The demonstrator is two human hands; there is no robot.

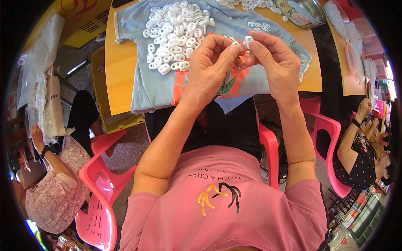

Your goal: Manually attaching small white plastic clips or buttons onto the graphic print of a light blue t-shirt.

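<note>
Both my hands are raised over a light blue shirt [161, 94] spread on the table. My right hand [274, 58] pinches a small white oval plastic piece [248, 41] between thumb and index finger. Close beside it, my left hand [211, 62] is closed in a pinch on another small whitish piece [235, 43], mostly hidden by the fingertips. To the left of my hands lies a heap of white oval two-holed plastic pieces [176, 31]. A few similar pieces [258, 26] sit on the cloth beyond my right hand.
More white pieces [255, 4] lie at the table's far edge beside a round tin [303, 12]. The wooden table [121, 79] has a yellow crate [121, 121] below its left side. Pink chairs [98, 201] stand either side, with people seated at left and right.
</note>
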